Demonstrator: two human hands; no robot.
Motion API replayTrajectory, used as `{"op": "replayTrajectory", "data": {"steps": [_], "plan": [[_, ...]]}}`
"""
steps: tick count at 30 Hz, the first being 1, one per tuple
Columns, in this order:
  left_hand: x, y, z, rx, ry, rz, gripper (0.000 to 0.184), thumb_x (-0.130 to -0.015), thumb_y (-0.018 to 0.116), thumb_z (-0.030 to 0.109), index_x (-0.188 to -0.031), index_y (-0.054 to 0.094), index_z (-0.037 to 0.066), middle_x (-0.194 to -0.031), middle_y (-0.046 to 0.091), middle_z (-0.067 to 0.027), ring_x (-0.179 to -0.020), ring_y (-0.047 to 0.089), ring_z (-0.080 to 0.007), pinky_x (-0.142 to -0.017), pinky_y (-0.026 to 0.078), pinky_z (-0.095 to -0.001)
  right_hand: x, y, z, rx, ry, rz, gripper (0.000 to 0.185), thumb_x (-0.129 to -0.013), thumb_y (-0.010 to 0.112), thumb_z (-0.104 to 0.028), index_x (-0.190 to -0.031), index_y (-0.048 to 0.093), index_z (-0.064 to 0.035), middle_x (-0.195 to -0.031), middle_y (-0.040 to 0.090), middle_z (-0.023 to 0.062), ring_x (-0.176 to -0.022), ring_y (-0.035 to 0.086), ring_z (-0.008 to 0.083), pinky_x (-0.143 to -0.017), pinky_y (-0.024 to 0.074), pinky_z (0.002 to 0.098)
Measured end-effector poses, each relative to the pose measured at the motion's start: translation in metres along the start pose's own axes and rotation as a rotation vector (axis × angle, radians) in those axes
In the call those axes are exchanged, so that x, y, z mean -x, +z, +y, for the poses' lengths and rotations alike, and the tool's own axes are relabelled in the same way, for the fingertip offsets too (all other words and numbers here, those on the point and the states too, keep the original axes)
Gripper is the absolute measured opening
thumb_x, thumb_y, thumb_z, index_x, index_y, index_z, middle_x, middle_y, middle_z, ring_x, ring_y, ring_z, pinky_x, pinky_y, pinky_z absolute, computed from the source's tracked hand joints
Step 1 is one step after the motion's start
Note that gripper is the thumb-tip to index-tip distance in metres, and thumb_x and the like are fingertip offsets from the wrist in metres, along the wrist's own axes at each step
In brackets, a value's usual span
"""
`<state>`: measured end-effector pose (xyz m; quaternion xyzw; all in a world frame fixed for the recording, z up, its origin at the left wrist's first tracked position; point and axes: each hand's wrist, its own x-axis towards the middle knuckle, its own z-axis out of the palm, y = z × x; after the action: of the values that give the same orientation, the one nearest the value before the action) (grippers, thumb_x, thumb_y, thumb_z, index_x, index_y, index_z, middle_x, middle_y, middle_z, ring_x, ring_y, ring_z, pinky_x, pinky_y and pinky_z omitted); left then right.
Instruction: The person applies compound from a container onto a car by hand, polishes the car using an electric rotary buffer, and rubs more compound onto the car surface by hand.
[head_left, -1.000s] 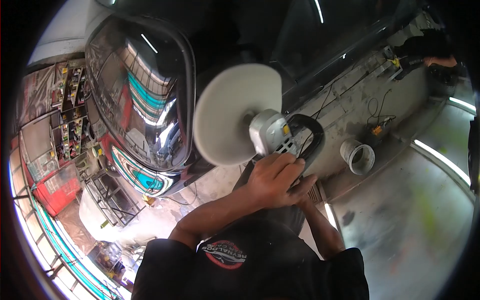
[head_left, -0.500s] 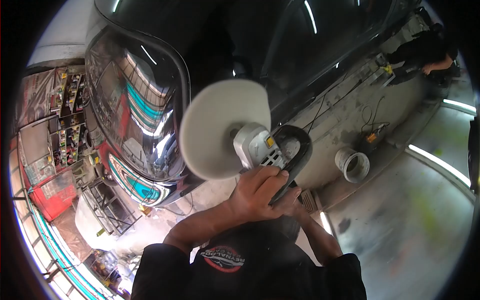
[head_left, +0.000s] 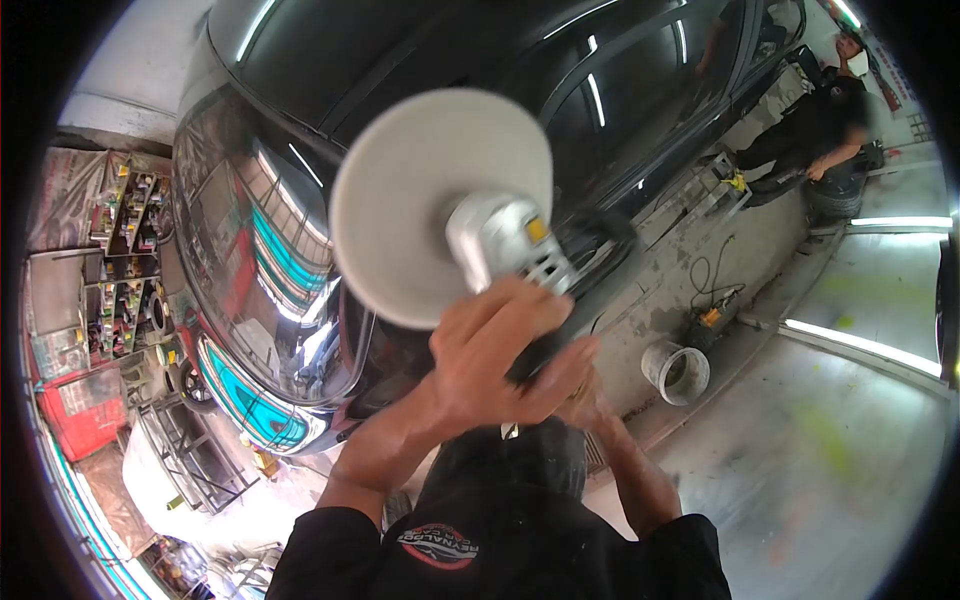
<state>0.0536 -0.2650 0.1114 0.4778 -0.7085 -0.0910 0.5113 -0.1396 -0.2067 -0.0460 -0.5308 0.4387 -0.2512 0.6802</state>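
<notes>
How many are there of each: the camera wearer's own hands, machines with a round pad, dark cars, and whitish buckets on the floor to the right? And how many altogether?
Own hands: 2 (left hand, right hand, partly hidden)
Machine with a round pad: 1
Dark car: 1
Whitish bucket: 1
Total: 5

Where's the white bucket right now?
In the head view, the bucket is on the floor right of centre, beyond the person's right hand, just below the orange-and-black object.
</notes>
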Motion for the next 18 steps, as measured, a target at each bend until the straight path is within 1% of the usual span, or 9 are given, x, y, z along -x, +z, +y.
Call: {"op": "replayTrajectory", "data": {"steps": [4, 5, 8, 10, 11, 12, 14, 15, 18], "plan": [[0.034, -0.015, 0.020, -0.062, -0.100, -0.010, 0.024, -0.078, 0.078, 0.011, -0.095, 0.069, -0.003, -0.085, 0.071, -0.0193, -0.071, 0.071, -0.0272, -0.067, 0.057, -0.0325, 0.020, 0.004, 0.008, -0.067, 0.237, -0.157, 0.064, -0.072, 0.088, -0.017, -0.126, 0.059, 0.0023, -0.109, 0.071, 0.0118, -0.104, 0.068, 0.0206, -0.090, 0.0541, 0.0361], [0.031, -0.014, 0.019, -0.057, -0.093, -0.010, 0.024, -0.078, 0.078, 0.011, -0.095, 0.069, -0.004, -0.085, 0.071, -0.0193, -0.071, 0.071, -0.0273, -0.066, 0.057, -0.0326, 0.020, 0.003, 0.020, 0.059, 0.122, -0.141, 0.070, -0.070, 0.088, -0.020, -0.128, 0.058, 0.0034, -0.112, 0.071, 0.0159, -0.107, 0.068, 0.0235, -0.093, 0.0535, 0.0379], [0.011, -0.004, 0.019, -0.028, -0.048, -0.006, 0.025, -0.076, 0.079, 0.008, -0.094, 0.068, -0.004, -0.083, 0.070, -0.0182, -0.070, 0.070, -0.0279, -0.064, 0.056, -0.0328, 0.015, -0.009, 0.010, 0.079, 0.135, -0.096, 0.070, -0.070, 0.088, -0.021, -0.128, 0.058, 0.0043, -0.113, 0.071, 0.0189, -0.106, 0.069, 0.0244, -0.094, 0.0530, 0.0395], [-0.019, 0.007, 0.013, -0.015, 0.006, 0.005, 0.026, -0.072, 0.084, 0.005, -0.090, 0.068, -0.004, -0.079, 0.067, -0.0161, -0.067, 0.068, -0.0288, -0.061, 0.055, -0.0326, 0.007, -0.025, -0.001, 0.022, 0.109, -0.059, 0.068, -0.071, 0.088, -0.021, -0.126, 0.059, 0.0053, -0.112, 0.071, 0.0185, -0.103, 0.069, 0.0239, -0.092, 0.0534, 0.0389], [-0.035, 0.014, 0.012, 0.025, -0.007, 0.000, 0.024, -0.073, 0.082, 0.003, -0.090, 0.067, -0.004, -0.077, 0.065, -0.0162, -0.065, 0.066, -0.0290, -0.059, 0.053, -0.0328, 0.000, -0.036, -0.009, -0.004, 0.095, -0.044, 0.067, -0.071, 0.087, -0.021, -0.125, 0.060, 0.0058, -0.111, 0.072, 0.0183, -0.101, 0.069, 0.0236, -0.090, 0.0536, 0.0385], [-0.048, 0.024, 0.008, 0.056, 0.004, 0.013, 0.015, -0.078, 0.075, 0.004, -0.088, 0.067, -0.004, -0.079, 0.068, -0.0180, -0.066, 0.067, -0.0258, -0.062, 0.052, -0.0313, -0.006, -0.048, -0.021, 0.014, 0.133, -0.030, 0.065, -0.071, 0.087, -0.021, -0.123, 0.060, 0.0059, -0.109, 0.072, 0.0175, -0.098, 0.069, 0.0227, -0.089, 0.0538, 0.0378], [-0.076, 0.046, 0.001, 0.112, -0.001, 0.044, 0.014, -0.079, 0.076, 0.004, -0.084, 0.066, -0.004, -0.078, 0.068, -0.0150, -0.065, 0.066, -0.0217, -0.061, 0.051, -0.0312, -0.019, -0.071, -0.054, 0.049, 0.206, 0.000, 0.061, -0.071, 0.087, -0.020, -0.120, 0.062, 0.0061, -0.105, 0.072, 0.0159, -0.094, 0.069, 0.0209, -0.085, 0.0543, 0.0362], [-0.091, 0.057, -0.002, 0.113, -0.001, 0.047, 0.015, -0.080, 0.077, 0.006, -0.082, 0.066, -0.003, -0.075, 0.067, -0.0132, -0.065, 0.065, -0.0193, -0.061, 0.050, -0.0308, -0.024, -0.080, -0.073, -0.005, 0.259, 0.021, 0.055, -0.071, 0.087, -0.020, -0.114, 0.065, 0.0050, -0.096, 0.072, 0.0124, -0.085, 0.068, 0.0177, -0.077, 0.0544, 0.0335], [-0.140, 0.093, -0.010, 0.136, 0.013, 0.061, 0.018, -0.083, 0.078, 0.012, -0.078, 0.066, -0.002, -0.069, 0.067, -0.0103, -0.062, 0.064, -0.0146, -0.059, 0.050, -0.0291, -0.041, -0.105, -0.089, -0.059, 0.146, 0.163, 0.050, -0.071, 0.085, -0.020, -0.110, 0.066, 0.0039, -0.089, 0.071, 0.0091, -0.078, 0.066, 0.0153, -0.071, 0.0535, 0.0326]]}}
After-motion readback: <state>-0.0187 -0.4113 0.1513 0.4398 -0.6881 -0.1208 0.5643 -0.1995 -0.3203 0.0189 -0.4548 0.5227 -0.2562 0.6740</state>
